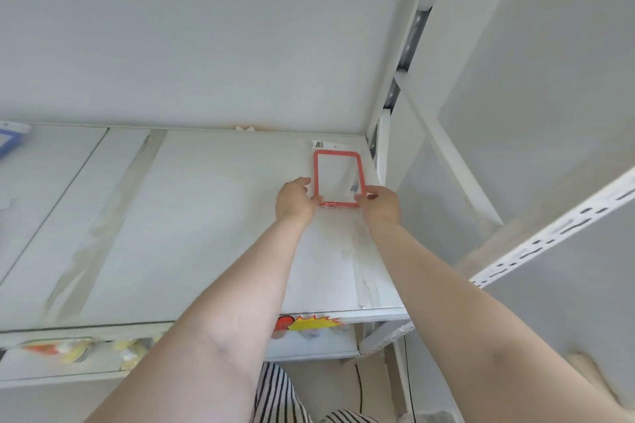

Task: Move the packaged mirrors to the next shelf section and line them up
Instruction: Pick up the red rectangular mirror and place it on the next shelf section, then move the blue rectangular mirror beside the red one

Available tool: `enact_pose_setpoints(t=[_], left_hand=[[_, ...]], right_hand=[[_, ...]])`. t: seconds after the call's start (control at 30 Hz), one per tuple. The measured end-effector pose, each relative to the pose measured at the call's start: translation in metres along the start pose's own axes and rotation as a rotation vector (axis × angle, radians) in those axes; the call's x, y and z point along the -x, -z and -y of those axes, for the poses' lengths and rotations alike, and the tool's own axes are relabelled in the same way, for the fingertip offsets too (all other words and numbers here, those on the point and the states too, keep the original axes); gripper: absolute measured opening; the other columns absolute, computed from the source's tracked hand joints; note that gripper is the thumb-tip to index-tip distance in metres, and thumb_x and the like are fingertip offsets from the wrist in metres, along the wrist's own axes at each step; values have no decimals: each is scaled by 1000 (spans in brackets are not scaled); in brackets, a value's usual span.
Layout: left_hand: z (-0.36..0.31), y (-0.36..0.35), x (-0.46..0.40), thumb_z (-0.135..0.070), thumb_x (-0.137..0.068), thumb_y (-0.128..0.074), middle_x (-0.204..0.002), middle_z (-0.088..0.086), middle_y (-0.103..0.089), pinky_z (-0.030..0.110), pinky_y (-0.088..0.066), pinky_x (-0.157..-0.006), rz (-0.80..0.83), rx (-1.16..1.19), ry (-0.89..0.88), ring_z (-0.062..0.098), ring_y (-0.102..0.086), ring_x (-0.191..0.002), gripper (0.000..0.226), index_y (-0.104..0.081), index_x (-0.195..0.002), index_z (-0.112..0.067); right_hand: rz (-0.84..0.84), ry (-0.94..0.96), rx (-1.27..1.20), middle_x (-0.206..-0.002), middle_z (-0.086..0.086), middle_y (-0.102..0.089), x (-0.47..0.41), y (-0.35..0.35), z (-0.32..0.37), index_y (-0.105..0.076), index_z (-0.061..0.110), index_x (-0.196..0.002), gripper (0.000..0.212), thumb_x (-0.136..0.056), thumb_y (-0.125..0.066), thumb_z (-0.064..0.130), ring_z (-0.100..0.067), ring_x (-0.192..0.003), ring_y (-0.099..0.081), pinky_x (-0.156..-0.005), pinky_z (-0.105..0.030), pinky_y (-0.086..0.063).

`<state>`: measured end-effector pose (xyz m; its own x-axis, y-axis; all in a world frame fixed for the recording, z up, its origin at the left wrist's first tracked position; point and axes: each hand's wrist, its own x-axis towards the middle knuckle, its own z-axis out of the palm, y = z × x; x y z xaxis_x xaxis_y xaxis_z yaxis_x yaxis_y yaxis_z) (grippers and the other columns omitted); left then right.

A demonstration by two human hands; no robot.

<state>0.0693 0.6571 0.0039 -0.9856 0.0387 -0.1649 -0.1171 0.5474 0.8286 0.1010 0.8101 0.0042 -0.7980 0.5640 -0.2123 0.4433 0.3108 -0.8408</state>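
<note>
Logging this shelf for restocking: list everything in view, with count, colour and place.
Red-framed rectangular packaged mirrors: a stack, count unclear, back right corner of shelf.
White flat shelf board: one, centre.
Blue-framed packaged item: one, far left edge, cut off.
Yellow starburst price tag: one, shelf front edge.
Slotted white metal upright: one, right.
Striped black-and-white garment: bottom centre.
Left hand: grips stack's near left corner.
Right hand: grips near right corner.

a stack of red-framed packaged mirrors point(337, 178) lies flat on the shelf, its near corners between the left hand point(296, 200) and right hand point(380, 203).
</note>
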Motion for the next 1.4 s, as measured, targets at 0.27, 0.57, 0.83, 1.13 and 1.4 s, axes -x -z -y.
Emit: enact_pose_setpoints(t=[0.27,0.57,0.83,1.13,1.4], left_hand=[[1,65,69,-16,-85,-66,-133,8,-58,29,-43,-101,51,-153,-2,23,-54,-123,52,-52,-135,-16],[74,154,147,-18,-86,-60,-136,3,-56,32,-41,-104,86,-479,-58,23,-51,-126,51,-50,-137,-21],[163,272,230,-18,-84,-61,-134,2,-58,32,-43,-102,-3,-470,6,23,-54,-123,52,-52,-136,-21],[261,382,306,-19,-78,-62,-122,3,-67,34,-50,-94,-120,-423,110,26,-61,-114,48,-62,-125,-23],[296,441,302,-17,-81,-63,-127,5,-65,36,-48,-98,-177,-372,123,26,-58,-119,50,-58,-130,-18]], right_hand=[[202,113,124,-123,-9,-61,78,12,29,-61,11,-125,39,-86,-66,11,-23,-104,-59,-74,-20,-38],[438,399,411,-119,0,-62,180,-43,29,-62,24,-122,40,-83,-70,26,-13,-88,-55,-72,-23,-42],[541,512,528,-122,2,-61,306,-138,44,-58,26,-127,42,-85,-66,26,-19,-108,-57,-91,-33,-48],[595,580,580,-113,-1,-68,434,-232,57,-63,24,-121,39,-82,-63,21,-22,-107,-61,-89,-32,-50],[632,640,629,-119,4,-65,462,-294,95,-61,27,-122,40,-82,-63,19,-22,-98,-64,-80,-28,-49]])
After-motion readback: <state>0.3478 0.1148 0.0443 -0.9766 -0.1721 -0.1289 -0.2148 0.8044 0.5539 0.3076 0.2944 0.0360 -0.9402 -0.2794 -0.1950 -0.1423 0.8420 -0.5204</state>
